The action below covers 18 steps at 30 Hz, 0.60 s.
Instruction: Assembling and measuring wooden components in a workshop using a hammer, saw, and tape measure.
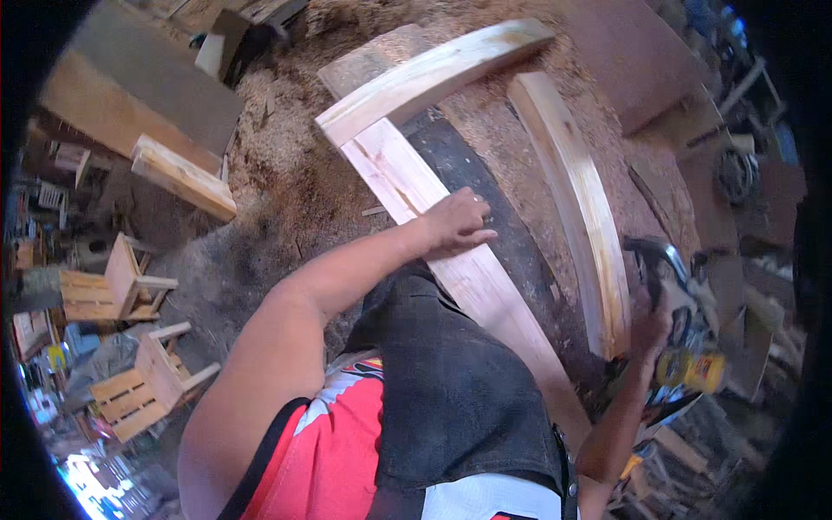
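Observation:
A long pale plank (507, 295) lies slantwise in front of my body. My left hand (455, 224) rests on it with the fingers curled over its far edge. At its far end, the plank meets a curved wooden beam (433, 76). To the right lies another curved beam (576, 195), apart from the plank. My right hand (652, 321) is closed at a power tool (689, 368) with a yellow body and silver and black metal parts, beside that beam's near end. Blur and the tool partly hide the right fingers.
Wood shavings (269, 130) cover the ground. A short wooden block (185, 178) lies at the left by a broad board (113, 104). Small slatted wooden chairs (143, 381) stand at the lower left. A dark wheel-like object (737, 176) and scrap wood are on the right.

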Each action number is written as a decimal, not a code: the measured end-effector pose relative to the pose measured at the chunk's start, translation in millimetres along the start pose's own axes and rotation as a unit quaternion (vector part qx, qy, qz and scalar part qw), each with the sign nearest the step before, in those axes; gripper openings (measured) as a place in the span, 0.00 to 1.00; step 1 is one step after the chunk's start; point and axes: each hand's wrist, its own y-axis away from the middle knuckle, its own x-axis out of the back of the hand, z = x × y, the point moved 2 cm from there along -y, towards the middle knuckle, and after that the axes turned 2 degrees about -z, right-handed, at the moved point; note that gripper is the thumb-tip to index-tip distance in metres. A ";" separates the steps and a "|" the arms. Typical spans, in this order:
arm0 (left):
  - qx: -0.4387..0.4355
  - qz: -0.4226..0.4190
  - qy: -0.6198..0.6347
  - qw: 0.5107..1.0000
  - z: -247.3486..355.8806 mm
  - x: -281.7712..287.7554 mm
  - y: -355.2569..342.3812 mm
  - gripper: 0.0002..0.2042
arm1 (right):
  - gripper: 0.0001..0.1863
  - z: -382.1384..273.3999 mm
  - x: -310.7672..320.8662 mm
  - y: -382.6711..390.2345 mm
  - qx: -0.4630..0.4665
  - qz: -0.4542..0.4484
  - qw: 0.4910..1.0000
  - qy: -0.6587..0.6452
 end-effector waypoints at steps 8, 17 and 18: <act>0.108 0.122 -0.059 0.985 -75.9 48.5 41.5 0.23 | 0.21 -224.4 -65.3 -124.7 0.071 -0.215 0.965 -0.129; 0.185 0.063 -0.033 0.980 -111.0 44.0 26.3 0.21 | 0.20 -442.5 -117.2 -269.0 0.268 -0.287 0.914 -0.099; 0.213 0.026 -0.023 0.976 -108.9 44.9 25.3 0.21 | 0.21 -462.9 -125.0 -280.4 0.293 -0.299 0.904 -0.092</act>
